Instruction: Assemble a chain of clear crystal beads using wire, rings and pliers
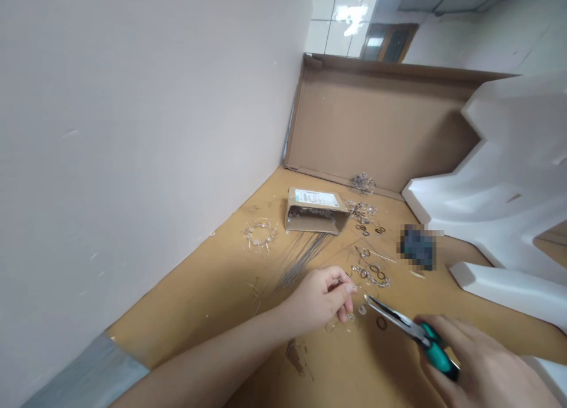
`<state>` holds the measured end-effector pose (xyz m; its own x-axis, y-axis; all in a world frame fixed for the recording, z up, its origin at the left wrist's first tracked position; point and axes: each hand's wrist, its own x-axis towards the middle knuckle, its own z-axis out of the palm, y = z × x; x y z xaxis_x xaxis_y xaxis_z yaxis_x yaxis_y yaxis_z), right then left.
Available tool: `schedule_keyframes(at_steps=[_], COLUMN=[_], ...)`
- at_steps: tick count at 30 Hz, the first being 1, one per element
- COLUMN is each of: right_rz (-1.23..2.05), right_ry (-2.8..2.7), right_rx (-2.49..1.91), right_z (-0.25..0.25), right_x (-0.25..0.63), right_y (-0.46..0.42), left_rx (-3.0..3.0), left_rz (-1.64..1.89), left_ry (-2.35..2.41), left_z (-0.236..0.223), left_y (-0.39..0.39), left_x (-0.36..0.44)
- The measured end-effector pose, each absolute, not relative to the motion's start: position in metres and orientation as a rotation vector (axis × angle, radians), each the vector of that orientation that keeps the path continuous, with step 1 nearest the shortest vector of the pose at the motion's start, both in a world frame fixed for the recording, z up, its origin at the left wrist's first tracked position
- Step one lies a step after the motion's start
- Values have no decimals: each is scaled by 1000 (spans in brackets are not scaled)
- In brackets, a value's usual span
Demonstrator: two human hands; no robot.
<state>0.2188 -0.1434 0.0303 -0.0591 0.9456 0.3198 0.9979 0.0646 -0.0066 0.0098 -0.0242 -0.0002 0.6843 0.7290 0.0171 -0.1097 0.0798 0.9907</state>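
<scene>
At the middle of the tan tabletop (186,302), the left hand (316,299) is curling inward, its thumb and forefinger closing in a pinch on what looks like a thin wire (359,287); the finest detail is blurring. The right hand (476,355) is wrapping around the green-handled pliers (436,352), whose tips are pointing at the pinch, near but apart from it; whether their jaws are parting, I can't tell. To my eye, the person is doing close work on the fine piece, and the next move is calling for a steady pinch and careful lining up of the tips. Clear beads (362,309) and a dark ring (381,323) are lying beside the pliers. Farther out, grey wires (303,260) are fanning from the small cardboard box (316,210), with a beaded loop (260,235) resting to its left.
</scene>
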Motion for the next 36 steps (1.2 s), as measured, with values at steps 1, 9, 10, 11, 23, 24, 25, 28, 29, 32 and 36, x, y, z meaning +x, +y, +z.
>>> schedule_keyframes(at_steps=[1, 9, 10, 11, 23, 24, 25, 28, 29, 32, 36], right_rz=[-427, -711, -717, -731, -909, -910, -910, -900, -897, -897, -917], right_ry=[-2129, -2126, -2128, -2134, -2143, -2143, -2137, -2124, -2121, -2114, -2116], right_rx=[-1978, -1950, -1948, -1942, -2030, -2022, -2017, -2010, -2008, -1990, -1974], right_z=[30, 27, 27, 26, 30, 29, 29, 27, 27, 26, 26], right_x=[217, 204, 204, 203, 181, 181, 181, 182, 182, 182, 184], right_y=[-144, -138, -137, -137, -138, -138, -138, -137, -137, -136, -135], left_rx=[1362, 1417, 1429, 1445, 1293, 1277, 1279, 1317, 1324, 1322, 1321], left_rz=[694, 703, 702, 703, 633, 618, 610, 637, 651, 683, 687], left_ry=[571, 567, 572, 575, 539, 532, 537, 583, 590, 566, 535], left_z=[0, 0, -1, -1, 6, 7, 8, 9, 9, 7, 2], left_y=[-25, -29, -29, -29, -28, -27, -26, -25, -25, -25, -23], left_x=[10, 11, 11, 11, 8, 8, 8, 6, 6, 6, 8])
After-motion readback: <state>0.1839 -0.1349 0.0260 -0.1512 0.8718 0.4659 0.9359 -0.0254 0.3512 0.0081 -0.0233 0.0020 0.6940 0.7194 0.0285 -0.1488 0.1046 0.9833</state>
